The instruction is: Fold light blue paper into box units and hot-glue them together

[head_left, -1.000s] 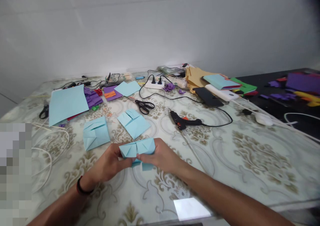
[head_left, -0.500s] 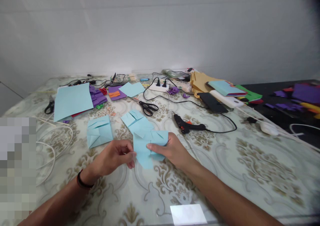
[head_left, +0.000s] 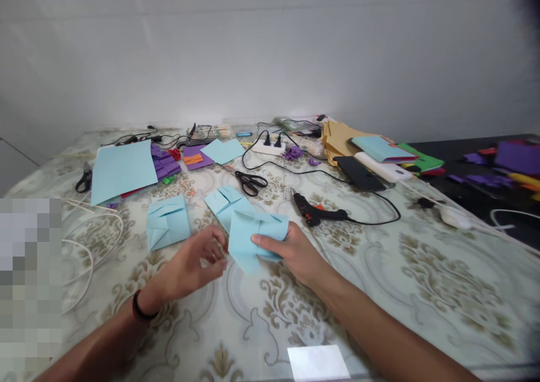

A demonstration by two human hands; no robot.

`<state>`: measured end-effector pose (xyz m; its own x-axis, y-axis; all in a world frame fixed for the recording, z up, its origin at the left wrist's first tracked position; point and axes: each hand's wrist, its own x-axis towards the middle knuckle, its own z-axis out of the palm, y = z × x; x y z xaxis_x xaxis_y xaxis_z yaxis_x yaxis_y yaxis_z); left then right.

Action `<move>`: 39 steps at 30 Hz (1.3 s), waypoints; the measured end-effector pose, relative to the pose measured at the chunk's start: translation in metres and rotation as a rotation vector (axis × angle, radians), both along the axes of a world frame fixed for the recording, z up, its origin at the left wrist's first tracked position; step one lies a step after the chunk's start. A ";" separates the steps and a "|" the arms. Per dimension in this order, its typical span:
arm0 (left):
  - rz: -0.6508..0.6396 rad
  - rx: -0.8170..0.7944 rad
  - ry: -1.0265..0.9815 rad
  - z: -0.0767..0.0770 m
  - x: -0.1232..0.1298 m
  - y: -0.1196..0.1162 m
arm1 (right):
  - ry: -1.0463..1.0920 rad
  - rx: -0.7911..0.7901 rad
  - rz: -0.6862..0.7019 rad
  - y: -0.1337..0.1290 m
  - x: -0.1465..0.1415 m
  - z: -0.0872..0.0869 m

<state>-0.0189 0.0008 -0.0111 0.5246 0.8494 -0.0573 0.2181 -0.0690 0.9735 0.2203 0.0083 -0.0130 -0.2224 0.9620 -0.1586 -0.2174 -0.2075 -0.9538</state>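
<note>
My right hand (head_left: 291,252) grips a folded light-blue paper (head_left: 244,236) by its right side, thumb on top and the other fingers hidden beneath. Slits and fold lines run across this paper, and a flap points down at its lower left. Just left of it, my left hand (head_left: 198,264) is open, its fingers curved and apart, with nothing in them. One more folded blue paper (head_left: 221,202) lies behind the held one and is partly covered by it. Another folded blue paper (head_left: 169,221) rests on the patterned tablecloth (head_left: 236,326) beyond my left hand.
Black scissors (head_left: 250,183) lie behind the papers. A black glue gun (head_left: 316,209) sits to the right, its cord curving back. Farther off are a power strip (head_left: 268,147), a large blue sheet (head_left: 123,171), a dark phone (head_left: 358,174) and brown envelopes (head_left: 341,137).
My left hand has let go of the held paper's left edge, drawn slightly left and spread its fingers. My right hand has tilted the paper and shifted it slightly right.
</note>
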 end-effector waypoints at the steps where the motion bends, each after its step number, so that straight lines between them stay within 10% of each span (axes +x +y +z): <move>1: 0.005 0.024 -0.005 -0.002 0.001 -0.001 | 0.000 -0.006 0.020 -0.001 -0.001 0.000; 14: 0.121 0.007 0.052 -0.009 0.004 -0.004 | -0.195 0.135 0.279 -0.010 -0.010 -0.012; 20: 0.267 -0.058 -0.074 -0.010 0.004 0.003 | 0.032 0.091 0.354 -0.008 -0.008 -0.005; 33: 0.106 -0.151 0.013 -0.009 0.002 0.000 | -0.095 0.048 0.289 -0.007 -0.010 -0.009; 39: 0.277 -0.154 -0.130 -0.008 0.008 -0.002 | 0.060 0.084 0.280 -0.011 -0.010 -0.006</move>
